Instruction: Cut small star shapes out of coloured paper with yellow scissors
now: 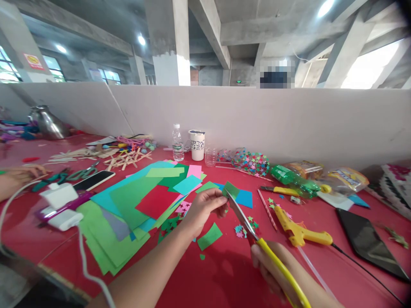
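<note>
My left hand (205,208) pinches a small piece of green paper (231,188) above the table. My right hand (269,266) is closed round the yellow handles of a pair of scissors (242,220), whose blades point up and left and touch the green paper. Below my left hand lies a green paper rectangle (210,236), with a tiny green scrap (202,257) beside it. Small star cutouts (240,231) are strewn under the scissors, and a heap of green stars (168,227) is partly hidden by my left forearm.
Coloured paper sheets (128,201) spread across the left. A yellow glue gun (300,233), a utility knife (282,191) and a black tablet-like device (369,239) lie right. A water bottle (178,145) and cup (197,145) stand behind. Another person's hand (24,175) rests far left.
</note>
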### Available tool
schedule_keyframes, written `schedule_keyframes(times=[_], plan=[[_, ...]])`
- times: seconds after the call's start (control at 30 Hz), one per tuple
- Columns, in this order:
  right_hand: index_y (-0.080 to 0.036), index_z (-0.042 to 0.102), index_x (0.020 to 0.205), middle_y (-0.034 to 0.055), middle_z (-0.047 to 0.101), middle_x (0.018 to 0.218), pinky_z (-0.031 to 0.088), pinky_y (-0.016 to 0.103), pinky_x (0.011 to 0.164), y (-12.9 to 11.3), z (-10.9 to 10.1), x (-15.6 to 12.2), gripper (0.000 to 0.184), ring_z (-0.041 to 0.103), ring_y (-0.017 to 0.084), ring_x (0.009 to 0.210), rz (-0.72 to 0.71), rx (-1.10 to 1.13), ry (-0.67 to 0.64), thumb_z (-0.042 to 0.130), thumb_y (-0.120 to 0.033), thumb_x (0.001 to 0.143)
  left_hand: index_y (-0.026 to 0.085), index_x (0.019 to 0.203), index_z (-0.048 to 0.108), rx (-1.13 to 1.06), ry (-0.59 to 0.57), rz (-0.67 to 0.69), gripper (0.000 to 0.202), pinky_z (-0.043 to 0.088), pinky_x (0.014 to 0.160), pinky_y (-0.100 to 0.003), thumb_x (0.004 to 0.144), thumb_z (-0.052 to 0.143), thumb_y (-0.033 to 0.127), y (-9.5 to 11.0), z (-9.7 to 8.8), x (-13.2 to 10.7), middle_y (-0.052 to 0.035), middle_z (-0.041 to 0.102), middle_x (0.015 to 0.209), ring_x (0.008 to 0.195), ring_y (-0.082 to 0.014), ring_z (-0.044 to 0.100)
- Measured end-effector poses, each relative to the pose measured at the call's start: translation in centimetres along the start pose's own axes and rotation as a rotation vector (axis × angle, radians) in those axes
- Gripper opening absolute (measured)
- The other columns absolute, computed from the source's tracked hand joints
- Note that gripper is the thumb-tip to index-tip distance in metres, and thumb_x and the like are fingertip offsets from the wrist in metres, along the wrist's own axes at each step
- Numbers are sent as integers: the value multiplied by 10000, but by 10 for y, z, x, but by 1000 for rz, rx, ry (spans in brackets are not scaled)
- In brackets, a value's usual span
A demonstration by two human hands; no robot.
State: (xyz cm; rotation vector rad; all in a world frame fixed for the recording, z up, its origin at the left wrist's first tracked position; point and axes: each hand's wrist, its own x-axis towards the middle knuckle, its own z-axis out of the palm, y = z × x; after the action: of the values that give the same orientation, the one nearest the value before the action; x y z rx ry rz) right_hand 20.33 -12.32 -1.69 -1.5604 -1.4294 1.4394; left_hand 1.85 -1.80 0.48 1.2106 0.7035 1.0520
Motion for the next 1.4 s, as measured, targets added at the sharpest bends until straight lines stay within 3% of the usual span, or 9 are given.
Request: schedule_keyframes(times=[0.37,0.6,0.93,1.17,1.4], plan=[[-205,479,671,-77,355,456,257,185,347,4,0,1,511,349,76,360,27,-56,54,459,-708,755,169,722,600,-83,135,67,87,423,518,-212,742,635,246,0,-2,0,12,614,617,525,-95,553],[-194,508,721,-94,328,442,276,165,362,1,-2,-2,682,303,59,367,16,-64,5,360,-858,671,167,722,593,52,77,127,129,405,504,-217,792,590,275,3,-3,-1,12,575,560,502,-100,523],[-184,491,715,-94,341,459,267,168,361,-4,-3,-4,744,315,49,362,37,-118,0,313,-901,621,162,718,583,106,83,129,130,410,489,-214,800,587,263,3,-5,1,24,553,553,491,-93,511],[-190,505,726,-78,372,465,270,165,369,5,-5,0,648,336,62,381,42,-82,-9,363,-823,713,158,730,578,119,70,123,122,410,489,-211,804,582,254,1,-7,1,27,555,562,492,-88,513],[-190,513,733,-58,404,514,276,182,406,9,-3,1,632,366,75,425,51,-57,26,398,-810,708,155,722,580,123,85,112,124,408,481,-213,797,588,254,1,-8,2,26,557,555,478,-87,510]])
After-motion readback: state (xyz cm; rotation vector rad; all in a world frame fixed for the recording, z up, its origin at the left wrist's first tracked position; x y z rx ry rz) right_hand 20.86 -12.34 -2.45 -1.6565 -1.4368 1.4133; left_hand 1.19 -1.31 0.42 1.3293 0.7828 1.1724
